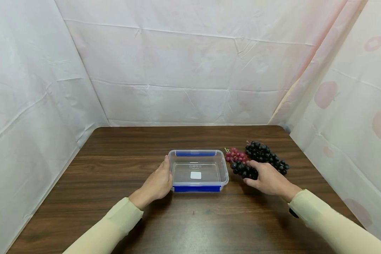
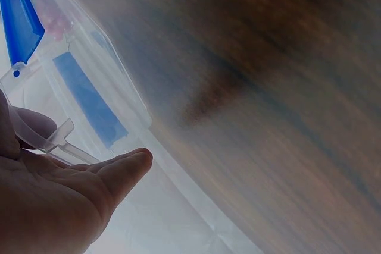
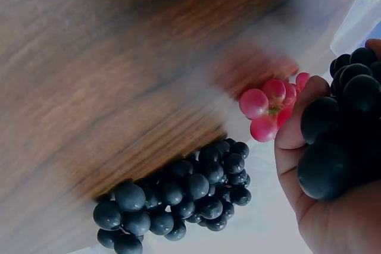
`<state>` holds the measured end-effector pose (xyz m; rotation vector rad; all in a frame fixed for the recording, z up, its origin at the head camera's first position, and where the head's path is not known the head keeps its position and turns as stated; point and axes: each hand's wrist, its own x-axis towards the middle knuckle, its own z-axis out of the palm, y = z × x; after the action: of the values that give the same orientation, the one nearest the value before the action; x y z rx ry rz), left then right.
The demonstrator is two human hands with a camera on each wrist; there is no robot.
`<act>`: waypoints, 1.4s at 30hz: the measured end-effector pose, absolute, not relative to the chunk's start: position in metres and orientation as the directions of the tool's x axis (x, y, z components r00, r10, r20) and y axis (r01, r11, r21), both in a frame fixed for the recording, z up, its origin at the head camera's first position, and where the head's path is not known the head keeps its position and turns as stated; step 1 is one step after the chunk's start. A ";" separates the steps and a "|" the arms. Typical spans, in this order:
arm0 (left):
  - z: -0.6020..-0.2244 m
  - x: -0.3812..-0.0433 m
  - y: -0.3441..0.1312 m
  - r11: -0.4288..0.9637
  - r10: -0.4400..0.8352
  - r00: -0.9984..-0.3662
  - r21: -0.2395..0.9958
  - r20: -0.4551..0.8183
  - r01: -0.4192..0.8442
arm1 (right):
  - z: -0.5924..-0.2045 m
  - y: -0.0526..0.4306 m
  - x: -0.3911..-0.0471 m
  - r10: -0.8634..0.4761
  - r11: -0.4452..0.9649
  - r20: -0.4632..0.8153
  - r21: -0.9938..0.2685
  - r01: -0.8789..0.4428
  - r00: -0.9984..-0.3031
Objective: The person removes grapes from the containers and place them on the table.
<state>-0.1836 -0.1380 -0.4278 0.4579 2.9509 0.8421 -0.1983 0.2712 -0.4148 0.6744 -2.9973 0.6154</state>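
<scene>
A clear plastic food container with blue clips stands lidless in the middle of the table. My left hand rests against its left side, fingers pointing away from me; in the left wrist view the thumb extends beside the container's clear side flap. To the right of the container, my right hand grips a bunch of black grapes. In the right wrist view those black grapes fill the palm, fingers curled round them. Red grapes lie just behind, close to the container's right side.
A second bunch of black grapes lies behind my right hand, beside the red ones. The brown wooden table stretches left and forward. White sheeting hangs behind it and along both sides.
</scene>
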 end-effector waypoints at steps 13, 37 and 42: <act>-0.427 -0.184 -0.137 0.809 0.283 -0.958 0.527 0.039 0.260 | -0.419 0.273 -0.195 -0.415 0.835 0.103 -0.351 -0.424 -0.904; -0.428 -0.184 -0.137 0.808 0.281 -0.959 0.527 0.047 0.262 | -0.432 0.276 -0.192 -0.442 0.831 0.088 -0.336 -0.445 -0.893; -0.428 -0.184 -0.137 0.809 0.280 -0.959 0.527 0.046 0.261 | -0.433 0.276 -0.191 -0.449 0.834 0.073 -0.323 -0.447 -0.891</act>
<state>-0.1838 -0.1372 -0.4280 0.4425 2.9554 0.8528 -0.1914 0.2756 -0.4329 0.7360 -3.0142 0.5288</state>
